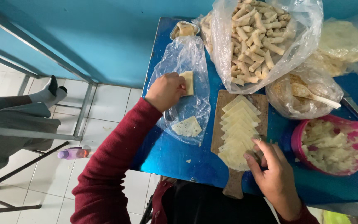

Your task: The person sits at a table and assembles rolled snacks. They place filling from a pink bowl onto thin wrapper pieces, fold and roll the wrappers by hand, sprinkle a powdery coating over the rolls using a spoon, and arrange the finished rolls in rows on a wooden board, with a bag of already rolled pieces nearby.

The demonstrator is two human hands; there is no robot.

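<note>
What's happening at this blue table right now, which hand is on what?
A person in a dark red sleeve works at a blue table. The left hand presses a folded pale wrapper onto a clear plastic sheet; another square wrapper lies nearer on the same sheet. The right hand fingers the near end of a fanned stack of wrappers on a wooden board. Behind are a large bag of finished rolls and a pink bowl of pale filling.
</note>
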